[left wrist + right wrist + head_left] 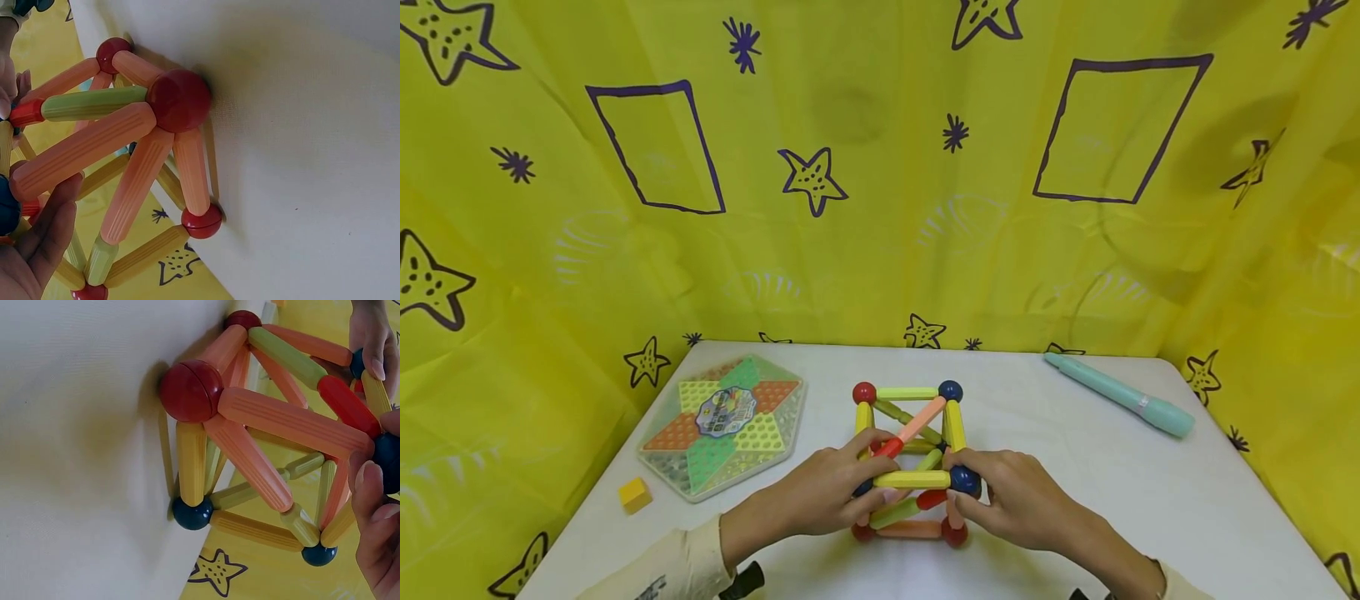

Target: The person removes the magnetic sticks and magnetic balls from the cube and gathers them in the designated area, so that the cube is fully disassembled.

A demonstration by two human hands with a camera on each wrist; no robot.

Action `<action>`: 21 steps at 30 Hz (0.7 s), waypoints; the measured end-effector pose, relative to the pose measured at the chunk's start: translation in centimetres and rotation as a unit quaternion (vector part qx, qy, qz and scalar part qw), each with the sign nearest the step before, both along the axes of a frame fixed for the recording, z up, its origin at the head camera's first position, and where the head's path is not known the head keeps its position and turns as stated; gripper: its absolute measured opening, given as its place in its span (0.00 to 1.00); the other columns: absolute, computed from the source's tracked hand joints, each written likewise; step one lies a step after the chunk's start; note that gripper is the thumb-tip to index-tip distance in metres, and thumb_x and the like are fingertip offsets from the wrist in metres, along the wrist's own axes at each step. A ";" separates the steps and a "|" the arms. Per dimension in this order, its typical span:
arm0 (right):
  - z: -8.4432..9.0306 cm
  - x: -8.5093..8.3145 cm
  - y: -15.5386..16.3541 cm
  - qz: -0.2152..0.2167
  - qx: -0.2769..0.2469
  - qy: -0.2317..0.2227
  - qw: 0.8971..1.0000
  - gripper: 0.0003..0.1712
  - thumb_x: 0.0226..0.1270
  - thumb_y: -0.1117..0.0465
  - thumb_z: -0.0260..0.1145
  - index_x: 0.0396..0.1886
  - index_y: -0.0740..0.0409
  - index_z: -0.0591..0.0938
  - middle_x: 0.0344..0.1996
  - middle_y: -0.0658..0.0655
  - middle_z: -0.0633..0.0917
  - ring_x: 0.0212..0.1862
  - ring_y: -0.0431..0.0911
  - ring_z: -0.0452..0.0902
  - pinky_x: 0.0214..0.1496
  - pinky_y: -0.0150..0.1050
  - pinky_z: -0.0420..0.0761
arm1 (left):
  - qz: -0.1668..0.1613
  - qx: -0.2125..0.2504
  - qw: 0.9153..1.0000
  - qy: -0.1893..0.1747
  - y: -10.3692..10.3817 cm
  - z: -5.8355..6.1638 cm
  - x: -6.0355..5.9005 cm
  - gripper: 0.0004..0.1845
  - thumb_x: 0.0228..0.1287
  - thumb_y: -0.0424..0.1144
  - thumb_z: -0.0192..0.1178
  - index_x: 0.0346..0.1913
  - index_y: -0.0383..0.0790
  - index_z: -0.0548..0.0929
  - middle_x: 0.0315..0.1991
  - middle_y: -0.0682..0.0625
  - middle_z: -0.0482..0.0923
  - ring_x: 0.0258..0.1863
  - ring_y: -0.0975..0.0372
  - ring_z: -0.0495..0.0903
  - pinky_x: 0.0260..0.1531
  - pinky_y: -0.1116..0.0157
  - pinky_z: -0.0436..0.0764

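Observation:
A box-shaped frame of magnetic building sticks and balls (913, 479) stands on the white table, its sticks yellow, green, orange and red. My left hand (827, 487) grips its near upper left corner, fingers around a blue ball (7, 209) and the stick ends there. At the near upper right corner, my right hand (1026, 500) pinches another blue ball (966, 481) between thumb and fingers. A yellow stick joins these two corners. Red balls (190, 390) form the near bottom corners, touching the table. A red-and-orange diagonal (921, 421) crosses the top. Fingers partly hide the left blue ball.
On the left lies a clear hexagonal box (651, 467) with a star-shaped game board, with a small yellow cube (636, 495) near it. A teal tapered stick, like a large pen (1120, 393), lies at the back right. A yellow patterned curtain (880, 275) surrounds the table (1187, 517).

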State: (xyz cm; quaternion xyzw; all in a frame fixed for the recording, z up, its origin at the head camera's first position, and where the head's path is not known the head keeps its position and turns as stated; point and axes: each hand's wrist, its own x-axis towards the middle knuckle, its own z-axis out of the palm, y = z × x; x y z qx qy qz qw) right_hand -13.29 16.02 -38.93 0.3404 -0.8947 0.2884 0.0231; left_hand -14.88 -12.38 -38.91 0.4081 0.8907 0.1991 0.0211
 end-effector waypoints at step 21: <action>0.1 -0.3 0.3 0.030 0.016 -0.021 0.999 0.13 0.71 0.56 0.64 0.53 0.50 0.82 0.31 0.37 0.80 0.25 0.29 0.69 0.25 0.28 0.71 | -0.003 0.001 1.000 0.007 0.0 -0.1 0.0 0.17 0.78 0.56 0.50 0.56 0.53 0.81 0.67 0.49 0.67 0.19 0.73 0.68 0.23 0.76 0.70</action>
